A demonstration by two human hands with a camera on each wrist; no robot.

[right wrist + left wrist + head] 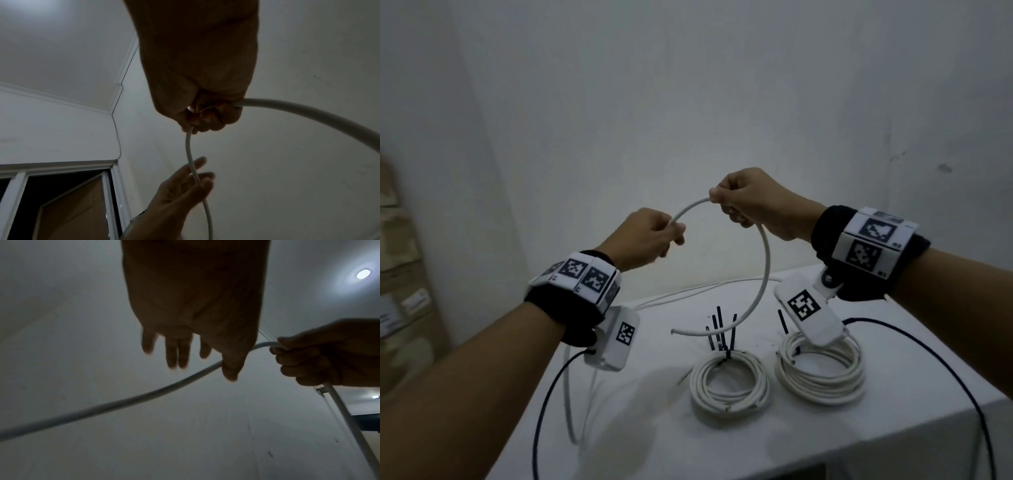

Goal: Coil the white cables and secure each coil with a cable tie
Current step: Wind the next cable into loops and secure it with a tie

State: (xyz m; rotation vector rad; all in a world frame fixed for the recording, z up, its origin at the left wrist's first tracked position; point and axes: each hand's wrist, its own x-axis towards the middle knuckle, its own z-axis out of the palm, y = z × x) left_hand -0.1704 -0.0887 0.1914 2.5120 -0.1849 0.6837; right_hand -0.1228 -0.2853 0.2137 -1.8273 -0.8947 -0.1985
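Note:
Both hands are raised above the white table [654, 428] and share one white cable [767, 260]. My right hand [746, 202] grips it in a fist; from there the cable [308, 110] curves down in a wide arc to a free end [673, 331] over the table. My left hand [654, 236] holds the same cable [123, 400] loosely between thumb and fingers [180, 188], a short way left of and below the right hand [320, 356]. Two finished white coils [729, 383] [820, 370] lie on the table. Loose black cable ties [719, 329] lie behind them.
More white cable [688, 291] runs along the table's far side and hangs off its left edge [566, 394]. Dark leads [541, 411] [962, 387] from the wrist cameras loop over the table. Cardboard boxes [400, 274] stand at the left, a bare wall behind.

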